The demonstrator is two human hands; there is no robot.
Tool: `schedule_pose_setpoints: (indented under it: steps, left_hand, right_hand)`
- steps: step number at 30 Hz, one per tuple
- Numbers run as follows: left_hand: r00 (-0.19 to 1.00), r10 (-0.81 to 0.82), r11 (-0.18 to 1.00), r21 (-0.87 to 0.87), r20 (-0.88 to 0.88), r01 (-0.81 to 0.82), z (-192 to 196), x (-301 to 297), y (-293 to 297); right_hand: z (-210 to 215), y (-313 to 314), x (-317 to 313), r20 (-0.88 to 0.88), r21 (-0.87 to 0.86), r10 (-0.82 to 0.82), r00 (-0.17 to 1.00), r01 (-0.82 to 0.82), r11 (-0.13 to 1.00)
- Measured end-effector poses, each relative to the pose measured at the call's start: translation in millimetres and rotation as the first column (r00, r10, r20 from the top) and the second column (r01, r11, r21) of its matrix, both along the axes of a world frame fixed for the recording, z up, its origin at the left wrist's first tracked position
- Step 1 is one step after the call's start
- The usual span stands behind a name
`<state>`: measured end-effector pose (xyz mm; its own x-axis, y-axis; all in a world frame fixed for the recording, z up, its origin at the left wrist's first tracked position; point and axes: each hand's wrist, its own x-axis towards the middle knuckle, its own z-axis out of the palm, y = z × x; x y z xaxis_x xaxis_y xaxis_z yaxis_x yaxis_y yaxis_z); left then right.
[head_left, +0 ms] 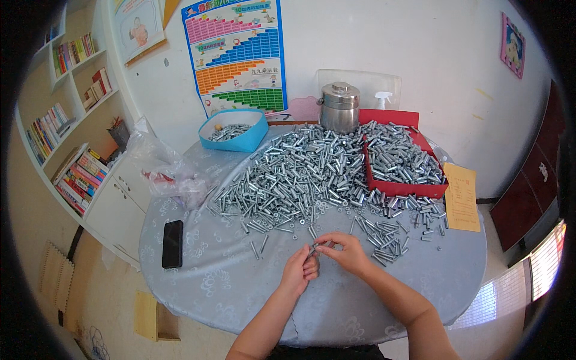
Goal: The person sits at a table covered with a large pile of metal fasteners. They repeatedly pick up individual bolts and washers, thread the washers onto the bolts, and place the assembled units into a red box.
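Observation:
My left hand is closed around a small metal bolt, with its upper end poking out past the thumb. The fingertips of my right hand pinch that same end, so both hands meet just in front of the pile. Which small part sits under the right fingertips is hidden. Beyond them spreads a big heap of silvery bolts and sleeves. Loose nuts and washers lie along its near edge. A smaller group of bolts is to the right of my right hand.
A red box full of metal sleeves stands at the right, beside a yellow paper. At the back are a steel canister and a blue bin. A black phone and a clear plastic bag lie left.

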<state>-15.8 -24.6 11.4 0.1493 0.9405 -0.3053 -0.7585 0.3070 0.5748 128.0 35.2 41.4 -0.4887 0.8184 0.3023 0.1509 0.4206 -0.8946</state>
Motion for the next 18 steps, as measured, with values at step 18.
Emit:
schedule_pose_setpoints:
  steps: [18]
  left_hand:
    - [0.937, 0.341, 0.940, 0.023, -0.082, -0.340, 3, -24, 5]
  right_hand:
    - [-41, 41, -62, 0.425, 0.428, -0.199, 0.883, -0.002, 0.904]
